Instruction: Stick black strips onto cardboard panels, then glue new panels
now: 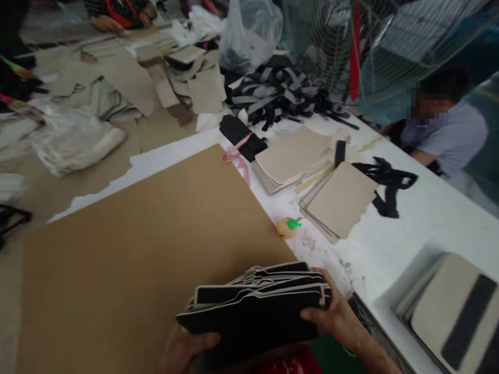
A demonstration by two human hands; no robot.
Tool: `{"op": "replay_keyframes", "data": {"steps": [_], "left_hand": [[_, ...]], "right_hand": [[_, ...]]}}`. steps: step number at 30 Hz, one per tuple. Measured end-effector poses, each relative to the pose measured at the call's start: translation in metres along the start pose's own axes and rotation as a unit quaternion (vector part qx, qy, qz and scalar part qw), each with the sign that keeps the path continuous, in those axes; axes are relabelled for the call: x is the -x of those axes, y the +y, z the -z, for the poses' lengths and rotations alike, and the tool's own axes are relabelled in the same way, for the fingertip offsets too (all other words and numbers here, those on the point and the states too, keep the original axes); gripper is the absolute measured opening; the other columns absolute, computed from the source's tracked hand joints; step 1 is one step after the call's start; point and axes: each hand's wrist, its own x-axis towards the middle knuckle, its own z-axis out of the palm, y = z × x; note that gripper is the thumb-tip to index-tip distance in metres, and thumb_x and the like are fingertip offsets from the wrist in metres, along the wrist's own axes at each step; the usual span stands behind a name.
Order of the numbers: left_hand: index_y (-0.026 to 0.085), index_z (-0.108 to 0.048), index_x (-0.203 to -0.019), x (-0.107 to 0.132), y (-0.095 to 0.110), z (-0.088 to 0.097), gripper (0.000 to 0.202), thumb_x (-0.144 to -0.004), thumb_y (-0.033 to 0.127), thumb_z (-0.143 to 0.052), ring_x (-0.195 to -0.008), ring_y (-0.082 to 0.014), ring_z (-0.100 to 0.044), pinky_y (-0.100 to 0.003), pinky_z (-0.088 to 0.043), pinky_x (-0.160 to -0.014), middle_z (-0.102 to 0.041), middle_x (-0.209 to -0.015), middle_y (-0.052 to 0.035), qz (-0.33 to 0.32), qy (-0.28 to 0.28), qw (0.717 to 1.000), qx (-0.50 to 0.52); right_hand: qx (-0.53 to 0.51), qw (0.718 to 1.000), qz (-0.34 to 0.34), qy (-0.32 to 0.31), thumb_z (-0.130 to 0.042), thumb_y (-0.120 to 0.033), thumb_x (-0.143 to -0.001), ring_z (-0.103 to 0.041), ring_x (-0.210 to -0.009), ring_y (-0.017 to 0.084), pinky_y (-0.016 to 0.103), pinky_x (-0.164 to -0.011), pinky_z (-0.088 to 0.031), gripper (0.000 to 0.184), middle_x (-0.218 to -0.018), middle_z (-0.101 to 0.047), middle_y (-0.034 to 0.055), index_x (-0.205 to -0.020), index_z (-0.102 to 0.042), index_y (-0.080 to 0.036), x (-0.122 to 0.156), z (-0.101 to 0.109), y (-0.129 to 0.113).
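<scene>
Both my hands grip a stack of flat black panels with pale edges (257,317), held on edge at the near side of the brown board (148,234). My left hand (191,343) clasps the stack's left end, its thumb across the black front face. At the right end, my right hand (331,306) wraps round the edges with the thumb on the front. The panels fan slightly apart along the top. Fingers behind the stack are mostly hidden.
Beige panel stacks (343,200) lie on the white table (429,223), with a small yellow bottle with a green tip (287,227) nearby. Another stack with a black strip (448,306) sits right. Black strips (280,91) are heaped behind, near a large fan (351,47). A person (444,119) sits at right.
</scene>
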Motion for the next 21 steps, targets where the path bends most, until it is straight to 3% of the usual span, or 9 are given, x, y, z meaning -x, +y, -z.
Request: {"op": "replay_keyframes", "data": {"steps": [3,6,9,13,17,19,21], "left_hand": [[0.021,-0.06,-0.116,-0.005,0.029,0.017,0.076,-0.048,0.042,-0.087,-0.103,-0.0344,-0.065,-0.047,-0.056,-0.088,-0.072,-0.103,-0.0062,-0.102,0.061,0.992,-0.045],[0.021,-0.055,-0.118,-0.011,0.045,0.035,0.083,-0.044,0.038,-0.09,-0.101,-0.0312,-0.065,-0.042,-0.056,-0.087,-0.069,-0.108,-0.0072,-0.213,0.135,0.965,-0.077],[0.021,-0.055,-0.121,-0.022,0.04,0.05,0.083,-0.047,0.037,-0.09,-0.108,-0.0324,-0.064,-0.045,-0.053,-0.096,-0.067,-0.117,-0.0106,-0.268,0.119,0.952,-0.092],[0.024,-0.047,-0.134,-0.038,0.019,0.06,0.082,-0.062,0.032,-0.085,-0.121,-0.0327,-0.057,-0.049,-0.043,-0.108,-0.059,-0.133,-0.0126,-0.287,0.037,0.95,-0.113],[0.025,-0.034,-0.145,-0.039,0.016,0.064,0.091,-0.067,0.032,-0.082,-0.13,-0.0327,-0.049,-0.049,-0.038,-0.113,-0.051,-0.142,-0.0135,-0.287,-0.013,0.952,-0.111],[0.023,-0.036,-0.144,-0.037,0.019,0.064,0.096,-0.062,0.038,-0.083,-0.131,-0.0343,-0.048,-0.05,-0.038,-0.113,-0.05,-0.143,-0.0143,-0.289,-0.008,0.949,-0.123],[0.023,-0.045,-0.139,-0.036,0.022,0.062,0.099,-0.052,0.043,-0.087,-0.128,-0.036,-0.05,-0.051,-0.039,-0.112,-0.054,-0.139,-0.0131,-0.268,0.045,0.948,-0.165]], "right_hand": [[0.021,0.997,0.074,0.01,-0.083,-0.029,-0.065,-0.063,-0.098,0.022,0.032,-0.083,-0.053,0.078,-0.109,-0.065,0.0012,-0.128,-0.038,-0.028,-0.006,-0.009,-0.019],[0.066,0.982,0.179,0.009,-0.083,-0.029,-0.068,-0.062,-0.109,0.024,0.033,-0.088,-0.054,0.075,-0.121,-0.063,0.0061,-0.129,-0.04,-0.029,-0.013,-0.017,-0.03],[0.101,0.964,0.247,0.001,-0.081,-0.03,-0.071,-0.054,-0.125,0.027,0.039,-0.101,-0.048,0.073,-0.136,-0.056,0.0113,-0.133,-0.041,-0.028,-0.022,-0.023,-0.03],[0.146,0.965,0.215,-0.029,-0.082,-0.031,-0.07,-0.046,-0.134,0.029,0.046,-0.107,-0.042,0.085,-0.145,-0.048,0.0144,-0.142,-0.036,-0.027,-0.033,-0.026,-0.023],[0.183,0.956,0.227,-0.029,-0.084,-0.031,-0.067,-0.044,-0.135,0.033,0.049,-0.107,-0.043,0.093,-0.148,-0.045,0.0143,-0.145,-0.033,-0.028,-0.039,-0.024,-0.02],[0.207,0.947,0.245,-0.024,-0.083,-0.033,-0.067,-0.042,-0.136,0.033,0.05,-0.109,-0.039,0.095,-0.148,-0.044,0.0141,-0.146,-0.03,-0.027,-0.04,-0.025,-0.015],[0.236,0.94,0.246,-0.013,-0.081,-0.035,-0.069,-0.042,-0.136,0.032,0.049,-0.111,-0.037,0.096,-0.147,-0.044,0.0144,-0.147,-0.026,-0.026,-0.042,-0.026,-0.007]]}}
